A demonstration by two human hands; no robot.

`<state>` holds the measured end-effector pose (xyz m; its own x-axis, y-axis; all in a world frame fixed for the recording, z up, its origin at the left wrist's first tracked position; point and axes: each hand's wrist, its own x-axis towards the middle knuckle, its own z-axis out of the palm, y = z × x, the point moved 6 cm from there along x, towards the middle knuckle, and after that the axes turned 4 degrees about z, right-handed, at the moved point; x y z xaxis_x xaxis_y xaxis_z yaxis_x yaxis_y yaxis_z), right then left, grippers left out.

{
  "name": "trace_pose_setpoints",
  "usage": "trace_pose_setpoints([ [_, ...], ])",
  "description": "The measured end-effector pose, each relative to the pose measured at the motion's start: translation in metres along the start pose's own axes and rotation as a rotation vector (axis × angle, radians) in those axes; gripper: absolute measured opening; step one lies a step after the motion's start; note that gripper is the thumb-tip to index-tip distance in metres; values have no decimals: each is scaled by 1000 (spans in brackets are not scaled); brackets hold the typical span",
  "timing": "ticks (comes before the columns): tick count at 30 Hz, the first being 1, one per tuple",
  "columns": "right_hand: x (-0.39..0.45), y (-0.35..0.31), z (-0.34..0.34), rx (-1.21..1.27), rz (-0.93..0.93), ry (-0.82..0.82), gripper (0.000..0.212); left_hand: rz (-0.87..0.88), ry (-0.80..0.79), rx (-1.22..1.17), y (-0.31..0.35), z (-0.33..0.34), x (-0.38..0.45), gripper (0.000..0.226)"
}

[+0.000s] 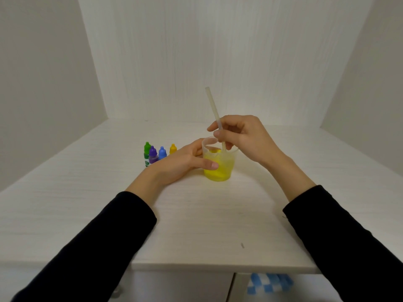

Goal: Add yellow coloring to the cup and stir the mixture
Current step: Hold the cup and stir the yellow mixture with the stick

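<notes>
Yellow liquid (pixel 218 168) is filling our clear plastic cup (pixel 219 162). Our left hand (pixel 185 162) is wrapping its fingers around it. Our right hand (pixel 244 138) is pinching the stirring straw (pixel 214 112) standing inside.

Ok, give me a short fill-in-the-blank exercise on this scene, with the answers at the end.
1. The liquid in the cup is coloured ____.
2. The right hand holds a ____ that dips into the cup.
3. The left hand steadies the ____.
4. Of the four dropper bottles, the green one stands furthest to the ____.

Missing words: yellow; straw; cup; left
</notes>
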<state>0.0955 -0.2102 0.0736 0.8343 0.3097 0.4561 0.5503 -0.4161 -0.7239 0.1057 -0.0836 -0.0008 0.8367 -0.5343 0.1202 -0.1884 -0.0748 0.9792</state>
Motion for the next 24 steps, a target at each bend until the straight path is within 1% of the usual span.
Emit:
trace_pose_setpoints([
  [5, -1, -3, 3, 78, 6, -13, 5, 26, -16, -3, 1, 1, 0, 73],
  [8, 0, -2, 6, 105, 5, -21, 7, 31, -18, -1, 2, 1, 0, 64],
  [11, 0, 0, 10, 116, 8, -41, 8, 35, -12, 3, 2, 1, -1, 61],
  [13, 0, 1, 10, 118, 19, -56, 10, 40, -11, 9, 3, 1, -1, 63],
  [15, 1, 3, 10, 101, 30, -71, 11, 35, -5, 15, 3, 1, -2, 66],
  [18, 2, 5, 9, 36, 26, -56, 16, 22, 4, 18, 3, 1, -1, 60],
  [24, 5, 8, 3, -131, -8, 16, 12, 20, 4, 2, 3, 2, -1, 63],
])
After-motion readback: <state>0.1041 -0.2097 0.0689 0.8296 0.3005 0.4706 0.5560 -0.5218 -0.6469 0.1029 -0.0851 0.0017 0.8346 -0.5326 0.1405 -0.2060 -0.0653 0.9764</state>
